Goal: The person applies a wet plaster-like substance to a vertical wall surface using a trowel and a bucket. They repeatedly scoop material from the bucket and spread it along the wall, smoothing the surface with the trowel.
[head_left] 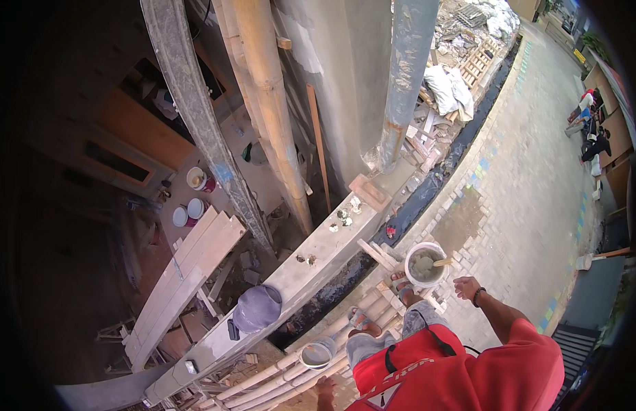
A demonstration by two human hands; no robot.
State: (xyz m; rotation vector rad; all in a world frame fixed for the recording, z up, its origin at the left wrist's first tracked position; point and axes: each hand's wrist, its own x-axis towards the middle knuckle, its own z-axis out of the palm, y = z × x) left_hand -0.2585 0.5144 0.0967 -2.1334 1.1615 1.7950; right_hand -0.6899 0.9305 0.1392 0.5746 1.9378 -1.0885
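Hands: two; our right hand [467,288] curls loosely, released, seemingly empty; our left hand [325,388] we cannot tell (too dim)
Buckets: two, a white bucket [425,283] beside our right hand, a small pail [315,367] beside our left; probably heavy, stiff, best gripped by the rims
Wooden handle [441,262]: one, in the former
Tubs [209,185]: three, indoors

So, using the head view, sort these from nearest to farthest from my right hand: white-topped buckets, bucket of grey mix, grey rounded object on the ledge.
1. Bucket of grey mix: just left of your right hand.
2. Grey rounded object: farther left, on the ledge.
3. White-topped buckets: farthest left, beyond the ledge.
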